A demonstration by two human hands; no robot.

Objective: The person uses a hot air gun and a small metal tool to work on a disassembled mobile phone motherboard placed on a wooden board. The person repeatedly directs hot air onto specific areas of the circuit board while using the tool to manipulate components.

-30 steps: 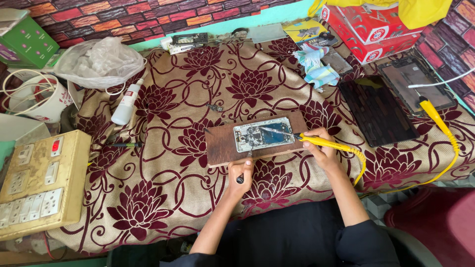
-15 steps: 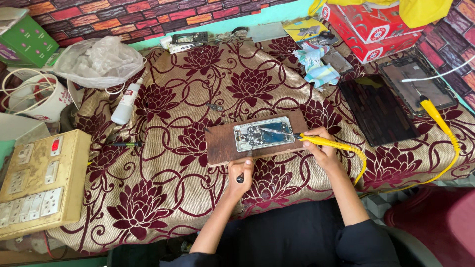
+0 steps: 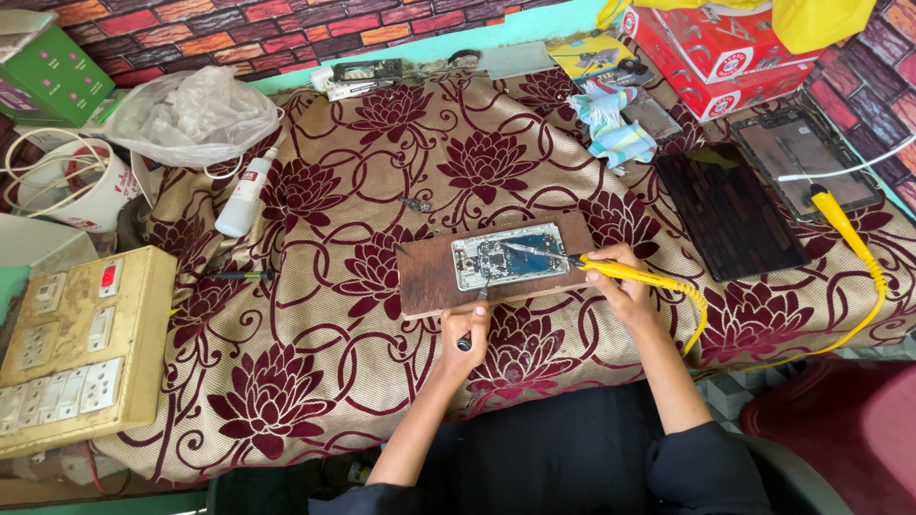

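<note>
Your right hand [image 3: 625, 286] pinches the yellow soldering iron [image 3: 620, 272], tip on the opened phone [image 3: 510, 256], which lies on the wooden board [image 3: 434, 277]. Your left hand [image 3: 466, 324] grips a dark-handled tool [image 3: 468, 334]. Both hands have held position across the last second. The contact points are too small to resolve.

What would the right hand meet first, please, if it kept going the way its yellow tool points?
Likely the opened phone on the brown wooden board: the right hand aims its yellow-handled tool leftward, tip over the exposed circuitry. Whether the tip already touches is unclear.
</note>
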